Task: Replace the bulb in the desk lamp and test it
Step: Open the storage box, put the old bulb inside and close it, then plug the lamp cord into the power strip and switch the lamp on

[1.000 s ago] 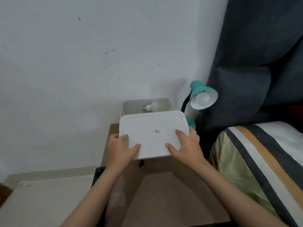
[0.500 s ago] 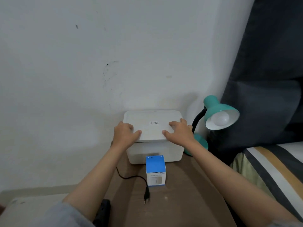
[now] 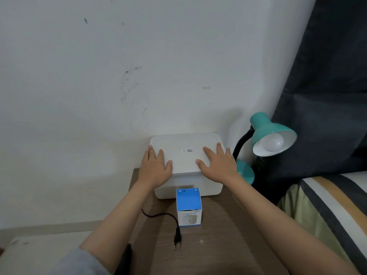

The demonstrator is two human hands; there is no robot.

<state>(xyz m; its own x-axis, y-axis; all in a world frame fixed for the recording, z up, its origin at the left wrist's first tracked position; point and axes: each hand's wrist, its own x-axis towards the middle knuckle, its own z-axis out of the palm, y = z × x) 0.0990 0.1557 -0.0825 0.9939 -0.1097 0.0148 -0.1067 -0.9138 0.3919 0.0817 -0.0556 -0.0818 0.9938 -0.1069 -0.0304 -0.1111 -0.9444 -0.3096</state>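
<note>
A teal desk lamp (image 3: 266, 132) with a black gooseneck stands at the right of the brown table (image 3: 218, 245), with a white bulb (image 3: 273, 143) in its shade, unlit. A white storage box (image 3: 210, 188) sits against the wall with its white lid (image 3: 184, 155) on top. My left hand (image 3: 155, 165) and my right hand (image 3: 216, 163) lie flat on the lid, fingers spread. A blue and white bulb carton (image 3: 188, 208) stands in front of the box. The lamp's black plug (image 3: 177, 239) lies unplugged on the table.
A white wall rises right behind the box. A dark curtain (image 3: 327, 86) hangs at the right above a striped bed cover (image 3: 327, 205). A pale low surface (image 3: 39, 249) lies at the lower left.
The lid, held tilted in front of the open box with a bulb inside, now lies on the box. Both hands went from gripping its edge to lying flat on it.
</note>
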